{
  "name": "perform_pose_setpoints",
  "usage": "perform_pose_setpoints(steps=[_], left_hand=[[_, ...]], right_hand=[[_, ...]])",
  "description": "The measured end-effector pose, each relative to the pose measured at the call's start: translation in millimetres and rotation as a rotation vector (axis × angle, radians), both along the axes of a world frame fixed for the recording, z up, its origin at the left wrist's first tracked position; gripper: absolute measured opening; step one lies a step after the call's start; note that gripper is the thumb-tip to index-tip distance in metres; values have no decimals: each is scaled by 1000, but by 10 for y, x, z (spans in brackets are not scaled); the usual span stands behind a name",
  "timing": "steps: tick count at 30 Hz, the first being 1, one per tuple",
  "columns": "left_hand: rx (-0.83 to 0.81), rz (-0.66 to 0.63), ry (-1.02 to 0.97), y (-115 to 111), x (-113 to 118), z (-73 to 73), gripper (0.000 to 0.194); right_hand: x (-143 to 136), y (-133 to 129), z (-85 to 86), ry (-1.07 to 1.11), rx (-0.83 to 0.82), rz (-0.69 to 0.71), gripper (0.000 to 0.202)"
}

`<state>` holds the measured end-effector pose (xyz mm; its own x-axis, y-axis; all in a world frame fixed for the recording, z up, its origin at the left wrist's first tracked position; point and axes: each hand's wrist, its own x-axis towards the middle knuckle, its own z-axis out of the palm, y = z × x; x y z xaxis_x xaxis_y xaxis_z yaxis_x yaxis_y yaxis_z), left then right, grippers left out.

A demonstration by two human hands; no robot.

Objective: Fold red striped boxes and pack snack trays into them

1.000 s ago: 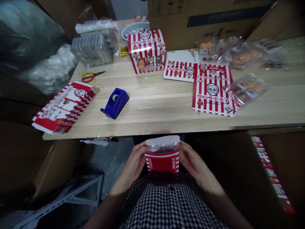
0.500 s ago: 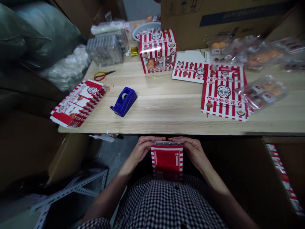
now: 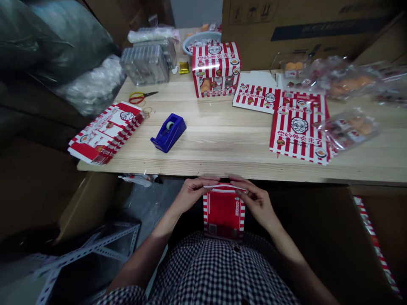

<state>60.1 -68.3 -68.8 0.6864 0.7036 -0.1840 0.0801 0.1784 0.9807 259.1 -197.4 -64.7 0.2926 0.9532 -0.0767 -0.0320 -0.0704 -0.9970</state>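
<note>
A small red box [image 3: 224,212] with striped sides is held upright against my lap, below the table's front edge. My left hand [image 3: 193,192] pinches its top left corner, and my right hand [image 3: 256,199] grips the top right corner. A white-edged flap shows along the box's top, between both sets of fingers. On the table [image 3: 206,156], a blue tape dispenser [image 3: 168,133] stands left of centre. Farther back is an assembled striped box [image 3: 216,70] with a window.
Flat striped cartons are stacked at the left [image 3: 106,133] and right [image 3: 299,127]. Scissors [image 3: 137,98], clear plastic cases [image 3: 144,65], a bowl [image 3: 187,44] and bagged toys [image 3: 352,127] lie about. A large cardboard box [image 3: 305,34] stands behind.
The flap at the box's top has folded over towards me, and my fingers have shifted along it. The view has moved slightly.
</note>
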Motion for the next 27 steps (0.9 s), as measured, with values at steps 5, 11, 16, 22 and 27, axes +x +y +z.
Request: perform_pose_setpoints(steps=[5,11,16,22,27], left_hand=[[35,-92,3,23,-21,-51,24],[18,-121,26,111,-107,-57,23],[27,-208,46,202,-74,130,22],[9,-298,20,248,-22,92,22],[3,-364,72,327,27,106,33]], right_hand=[[83,47,-103,0,-21,106,22],[213,53,-162,-27,-16,196,21],[294,84,66,-35,-8,191,22],[253,227,85,182,-85,35,26],[358,340,126,114,-176,379,22]])
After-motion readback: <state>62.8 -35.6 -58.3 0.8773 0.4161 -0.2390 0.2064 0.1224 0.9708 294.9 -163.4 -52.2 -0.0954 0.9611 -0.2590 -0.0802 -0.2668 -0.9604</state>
